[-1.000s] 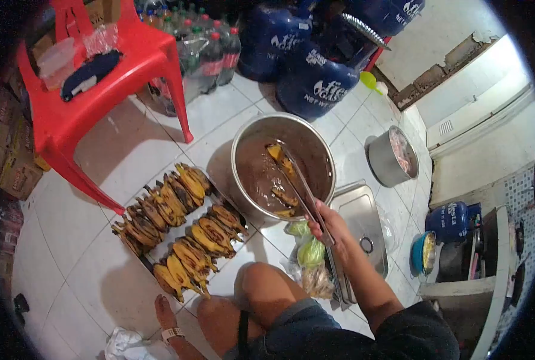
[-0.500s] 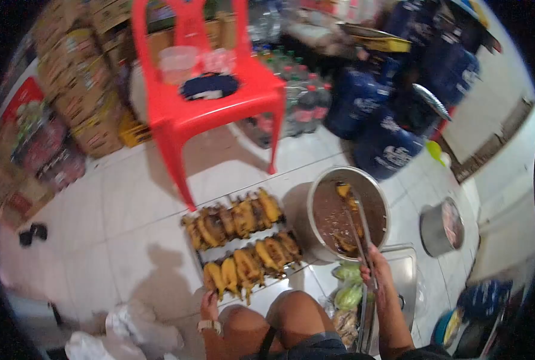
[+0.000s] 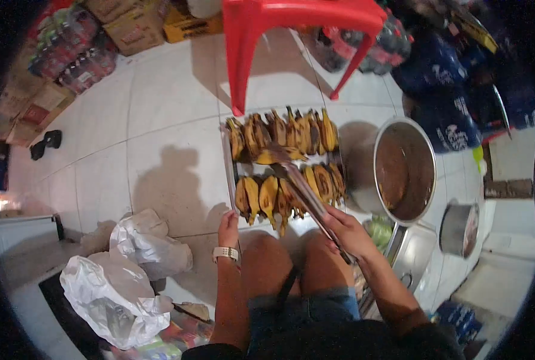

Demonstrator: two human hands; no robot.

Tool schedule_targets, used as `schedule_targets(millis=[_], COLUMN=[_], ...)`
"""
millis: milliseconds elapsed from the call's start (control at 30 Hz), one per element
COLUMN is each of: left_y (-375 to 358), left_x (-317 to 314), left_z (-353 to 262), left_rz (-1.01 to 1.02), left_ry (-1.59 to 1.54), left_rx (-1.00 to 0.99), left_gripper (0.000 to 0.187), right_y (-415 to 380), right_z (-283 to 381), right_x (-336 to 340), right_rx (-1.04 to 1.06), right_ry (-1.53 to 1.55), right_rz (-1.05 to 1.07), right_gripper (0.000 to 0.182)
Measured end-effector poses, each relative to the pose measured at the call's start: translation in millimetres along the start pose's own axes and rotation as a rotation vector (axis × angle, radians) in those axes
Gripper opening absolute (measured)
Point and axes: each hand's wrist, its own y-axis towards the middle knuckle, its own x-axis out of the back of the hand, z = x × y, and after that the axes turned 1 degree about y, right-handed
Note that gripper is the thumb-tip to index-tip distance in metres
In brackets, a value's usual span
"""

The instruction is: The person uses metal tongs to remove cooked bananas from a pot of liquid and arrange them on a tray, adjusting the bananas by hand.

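Observation:
My right hand [image 3: 345, 231] is closed around metal tongs [image 3: 310, 198]. The tips of the tongs reach over the middle of a tray [image 3: 230, 174], holding a yellow-brown banana [image 3: 279, 156]. Two rows of bananas with darkened patches fill this tray: a far row [image 3: 300, 132] and a near row [image 3: 268, 195]. At the tray's near left corner, my left hand [image 3: 228, 223], with a watch on the wrist, has its fingers closed on the edge. Right of the tray stands a large metal pot [image 3: 404, 171] with brownish liquid inside.
A red plastic chair [image 3: 303, 15] stands beyond the tray. White plastic bags [image 3: 114, 294] lie at my left. A metal basin [image 3: 414, 249] and a smaller pot [image 3: 459, 231] are on the right. Blue containers [image 3: 453, 120] and boxes [image 3: 135, 30] line the far side.
The tongs have swung left from the pot to above the tray, carrying a banana. My left hand stays at the tray's corner. The view has tilted down and turned left.

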Motion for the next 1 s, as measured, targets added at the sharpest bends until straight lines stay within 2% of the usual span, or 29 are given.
schedule_targets(millis=[133, 167, 200, 233, 267, 300, 433, 500, 533, 600, 733, 800, 867, 933, 1000], left_y=[13, 22, 28, 23, 17, 18, 30, 38, 42, 42, 40, 34, 29, 20, 22], left_x=[16, 26, 30, 29, 32, 35, 54, 67, 71, 75, 69, 66, 58, 44, 39], left_z=[19, 32, 43, 24, -1, -5, 3, 10, 15, 7, 0, 2, 3, -5, 9], left_rz=[0.048, 0.078, 0.111, 0.125, 0.126, 0.144, 0.13, 0.156, 0.181, 0.17, 0.133, 0.162, 0.195, 0.184, 0.243], left_ry=[0.026, 0.112, 0.188, 0.042, -0.099, -0.056, 0.004, -0.009, -0.029, -0.043, -0.03, -0.048, -0.063, 0.035, 0.036], left_rx=[0.101, 0.038, -0.035, 0.065, 0.175, 0.194, 0.253, 0.238, 0.22, 0.226, 0.271, 0.252, 0.227, 0.29, 0.246], left_gripper=[0.029, 0.029, 0.03, 0.031, 0.031, 0.032, 0.033, 0.034, 0.035, 0.035, 0.037, 0.037, 0.037, 0.036, 0.035], right_y=[36, 50, 52, 73, 102, 95, 112, 114, 115, 115, 110, 101, 88, 75, 61], right_z=[-12, -27, -25, -44, -88, -63, -62, -51, -46, -37, -39, -41, -44, -46, -49], right_x=[-35, -40, -51, -48, -55, -61, -76, -77, -77, -72, -57, -50, -42, -30, -16], right_rx=[-0.099, -0.03, 0.15, 0.131, 0.574, 0.293, 0.171, 0.045, 0.046, -0.149, -0.091, -0.069, -0.062, -0.046, -0.075], right_ry=[-0.06, -0.084, -0.3, -0.522, -0.699, -0.701, -0.595, -0.429, -0.423, -0.14, -0.142, -0.249, -0.214, -0.179, 0.002], right_rz=[0.026, 0.03, -0.062, 0.032, -0.246, -0.15, -0.17, -0.107, -0.105, -0.046, 0.031, 0.036, 0.045, 0.059, 0.176], right_gripper=[0.035, 0.031, 0.025, 0.036, 0.036, 0.037, 0.037, 0.037, 0.037, 0.039, 0.04, 0.038, 0.037, 0.035, 0.031])
